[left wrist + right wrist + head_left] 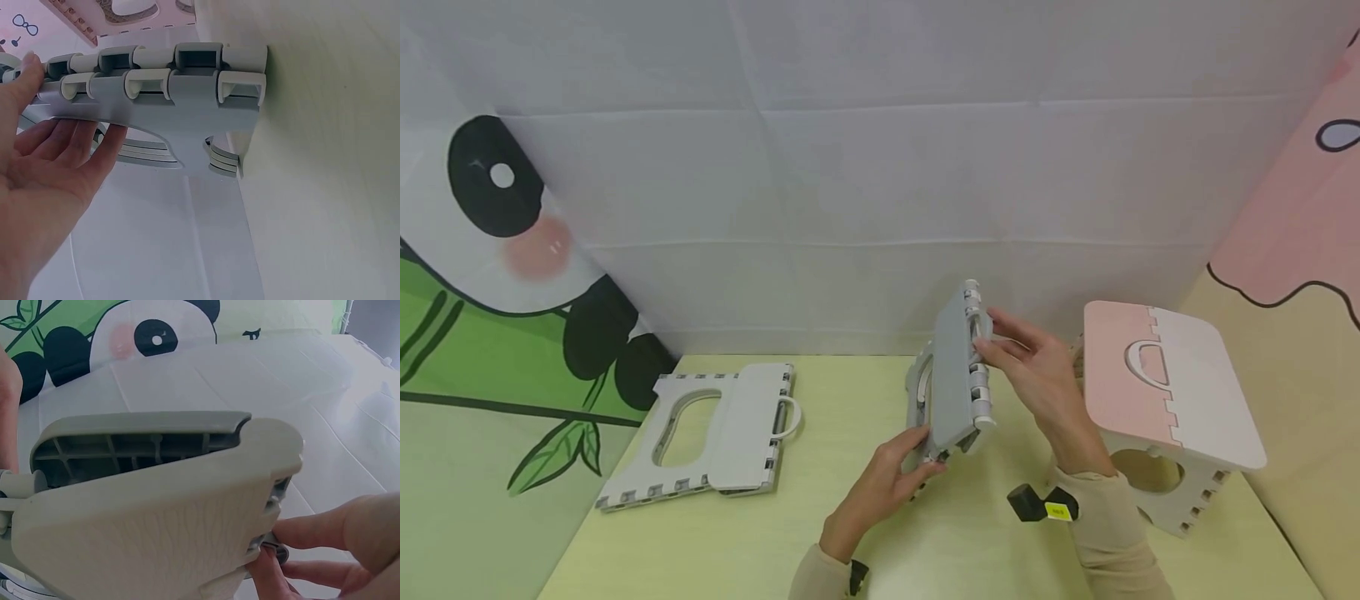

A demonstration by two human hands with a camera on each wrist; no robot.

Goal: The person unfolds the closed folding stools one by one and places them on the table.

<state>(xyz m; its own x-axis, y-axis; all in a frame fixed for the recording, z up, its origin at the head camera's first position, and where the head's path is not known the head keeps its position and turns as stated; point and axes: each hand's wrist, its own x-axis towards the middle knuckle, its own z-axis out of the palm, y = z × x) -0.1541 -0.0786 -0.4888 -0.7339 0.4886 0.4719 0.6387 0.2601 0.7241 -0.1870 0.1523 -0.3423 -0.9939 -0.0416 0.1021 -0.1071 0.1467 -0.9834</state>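
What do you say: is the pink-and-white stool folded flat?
No, the pink-and-white stool stands open, its seat raised over a side panel.

Creased pale cloth backdrop (880, 183), cartoon panda print (538, 246) at left, behind a pale yellow-green tabletop (737, 542).

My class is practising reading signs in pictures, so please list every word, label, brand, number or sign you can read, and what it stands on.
Yellow label on the black device by the right sleeve: dark print, too small and blurred to read.
Grey stool, white stool, pink-and-white stool: no readable text.
Nothing else readable.
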